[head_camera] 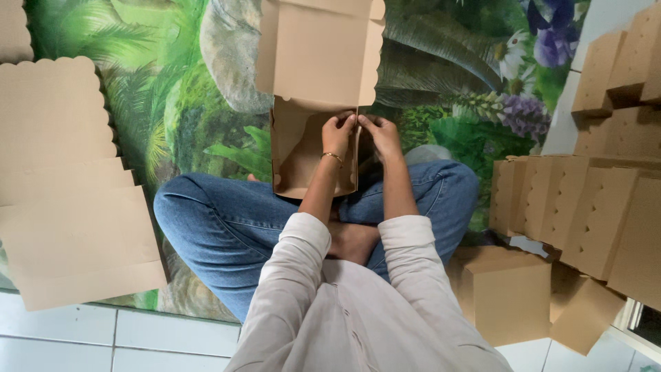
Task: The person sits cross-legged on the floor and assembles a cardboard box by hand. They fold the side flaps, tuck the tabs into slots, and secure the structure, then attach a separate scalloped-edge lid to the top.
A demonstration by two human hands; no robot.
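A brown cardboard box (303, 145) lies half folded on my crossed legs, its scalloped lid (320, 52) standing open and pointing away from me. My left hand (338, 133) pinches the box's right side wall near the top corner, a thin gold bracelet on its wrist. Just to the right of it, my right hand (381, 136) grips the same wall edge from the outside. Both hands sit close together, almost touching. The inside of the box shows no contents.
Flat unfolded box sheets (65, 186) lie stacked on the left. Several folded boxes (592, 213) are piled on the right, one (506, 293) near my right knee. A mat with a green leaf and flower print (172, 89) covers the white tiled floor (103, 337).
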